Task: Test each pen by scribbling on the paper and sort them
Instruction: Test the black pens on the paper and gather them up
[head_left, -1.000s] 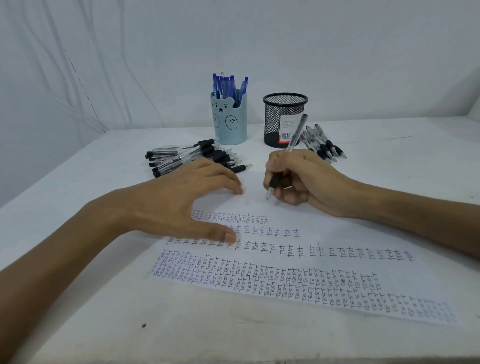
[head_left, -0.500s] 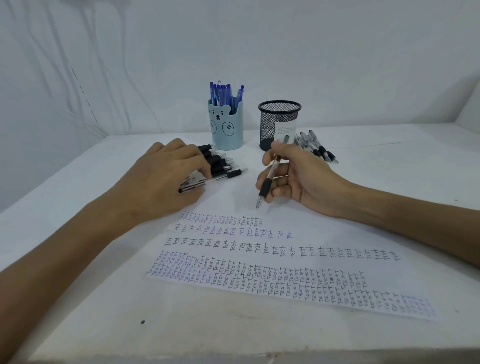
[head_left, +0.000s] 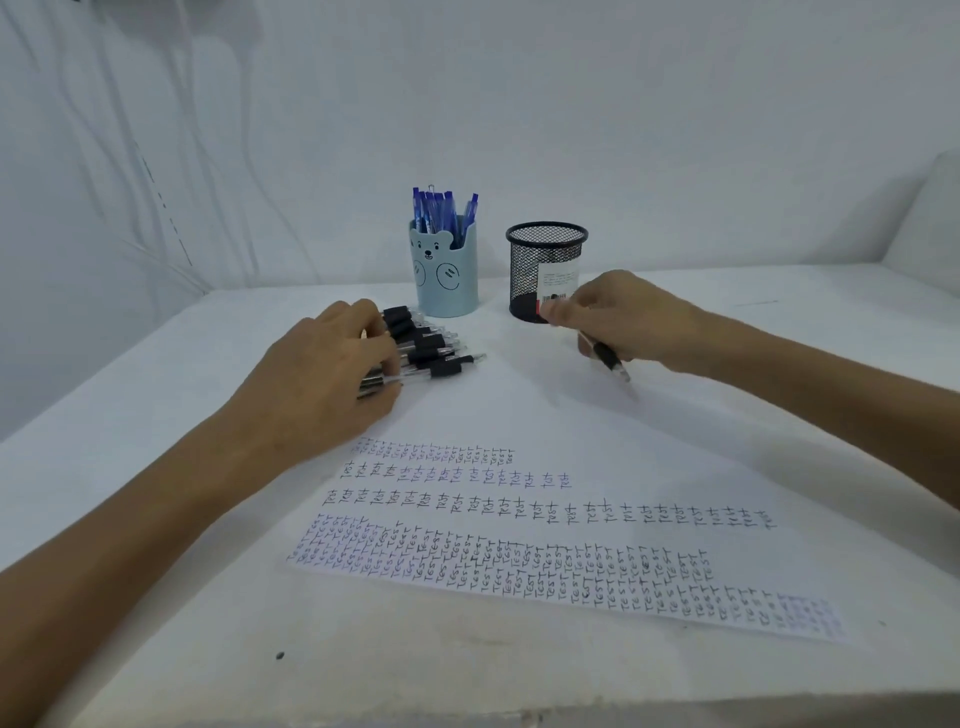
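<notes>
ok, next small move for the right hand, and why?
Probably set the black pen down by the mesh cup: the right hand holds it off the paper, beside that cup, while the left hand is at the pen pile.

Two hands are in play: left hand (head_left: 317, 384), right hand (head_left: 623, 317). Two holders stand at the far side, one bear cup (head_left: 447, 280) and one mesh cup (head_left: 535, 270). Blue pens (head_left: 439, 213) in the bear cup show at least six tops, packed too tight for an exact count. On the left, the pile of black pens (head_left: 426, 348) shows six grips, with the rest hidden under the hand. One lone pen (head_left: 608, 358) is in the right hand. One paper (head_left: 571, 415) carries four bands of writing.
</notes>
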